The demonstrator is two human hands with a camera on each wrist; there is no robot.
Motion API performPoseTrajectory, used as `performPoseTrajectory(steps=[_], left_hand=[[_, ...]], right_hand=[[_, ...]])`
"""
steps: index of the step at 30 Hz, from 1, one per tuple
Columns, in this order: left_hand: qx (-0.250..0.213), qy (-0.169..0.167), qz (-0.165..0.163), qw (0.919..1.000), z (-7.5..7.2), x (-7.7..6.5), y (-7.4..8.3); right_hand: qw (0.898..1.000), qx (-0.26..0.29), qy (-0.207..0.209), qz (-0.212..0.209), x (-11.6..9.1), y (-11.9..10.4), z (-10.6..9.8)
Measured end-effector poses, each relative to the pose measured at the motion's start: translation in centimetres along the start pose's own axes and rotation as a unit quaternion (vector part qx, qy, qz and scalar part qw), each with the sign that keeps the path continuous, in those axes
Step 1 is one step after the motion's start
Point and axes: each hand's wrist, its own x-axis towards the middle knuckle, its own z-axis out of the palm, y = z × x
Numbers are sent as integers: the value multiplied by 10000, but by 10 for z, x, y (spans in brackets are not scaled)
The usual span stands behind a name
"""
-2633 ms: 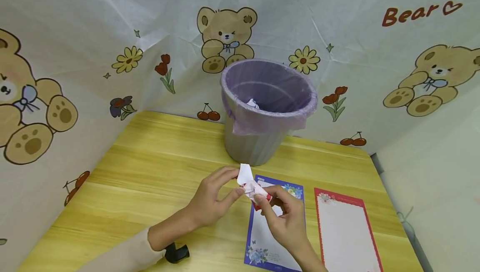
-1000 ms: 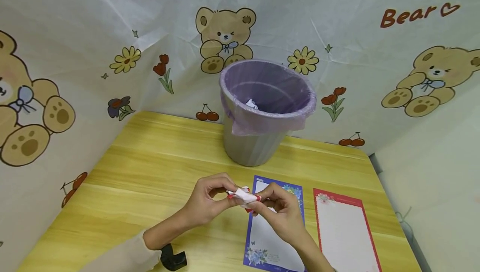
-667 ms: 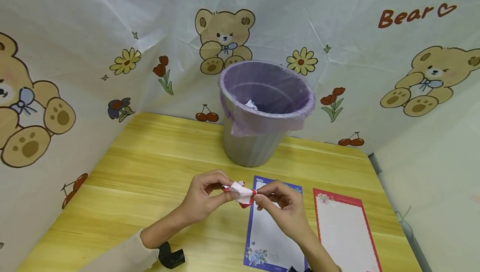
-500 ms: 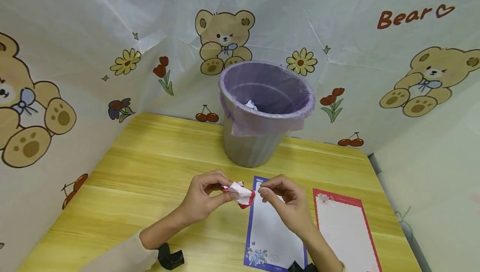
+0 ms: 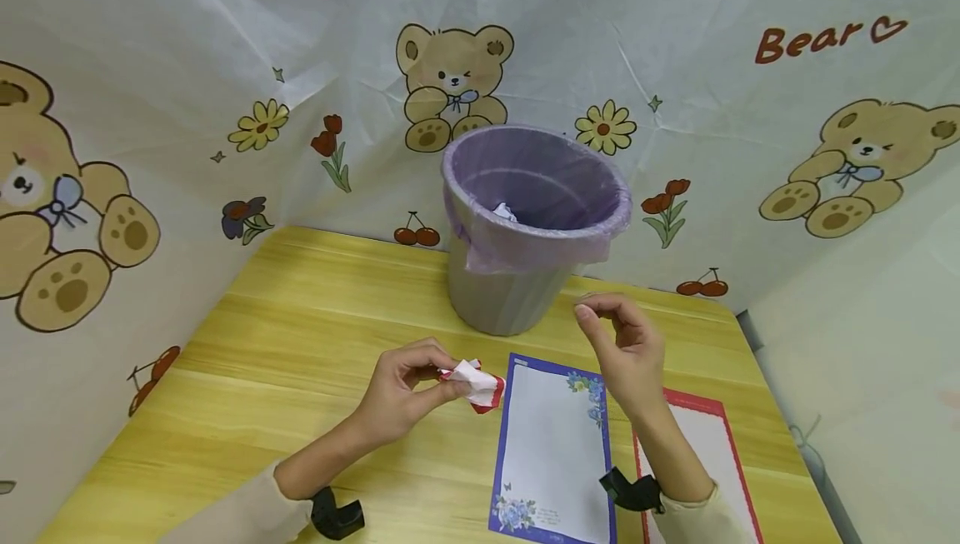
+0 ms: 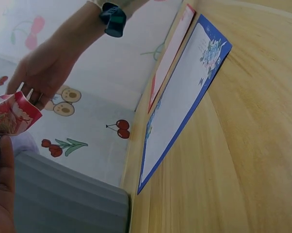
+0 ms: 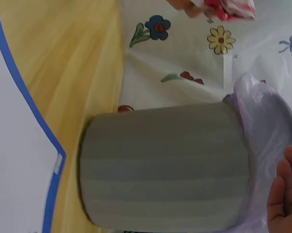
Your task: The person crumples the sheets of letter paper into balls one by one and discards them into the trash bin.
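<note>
My left hand (image 5: 405, 390) pinches a crumpled sheet of red and white paper (image 5: 480, 384) between thumb and fingers, above the table. The left wrist view shows the sheet's printed red side (image 6: 12, 114). Away from the paper, my right hand (image 5: 628, 348) is raised in front of the bin's right side, its thumb tip against the curled index finger. Nothing can be made out in that pinch. Below it lie a blue-bordered letter sheet (image 5: 555, 452) with blue flowers and, farther right, a red-bordered sheet (image 5: 708, 444), partly hidden by my right forearm.
A grey bin (image 5: 502, 298) with a purple liner (image 5: 525, 252) stands at the back of the wooden table (image 5: 337, 302). Crumpled white paper (image 5: 504, 212) shows inside it. Bear-printed cloth (image 5: 360, 52) hangs behind. Black devices sit on both wrists.
Both hands were working the crumpled paper together. My right hand has since let go of it and moved up and right, while the left keeps holding it.
</note>
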Motion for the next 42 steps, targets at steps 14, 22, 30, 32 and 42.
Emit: performPoseTrajectory(steps=[14,22,30,32,42], left_hand=[[59,-8,-240,9997,-1,-5,0],[46,-33,-363,9993,0,-9,-1],[31,-62,-405,9992,1,-9,-2],[31,-68,-409,9991,1,-9,-2],[-28,-18,-354,9994,-2,-11,-4]], right_hand=[[9956,-20,927,-120,60,17,-20],[9868,-1101,1155,261,100,30,-23],[9790,-1519,699,1168,125,40,-35],[9802,-1274,499,1433,127,42,-36],[9856,20,384,1644,126,55,-29]])
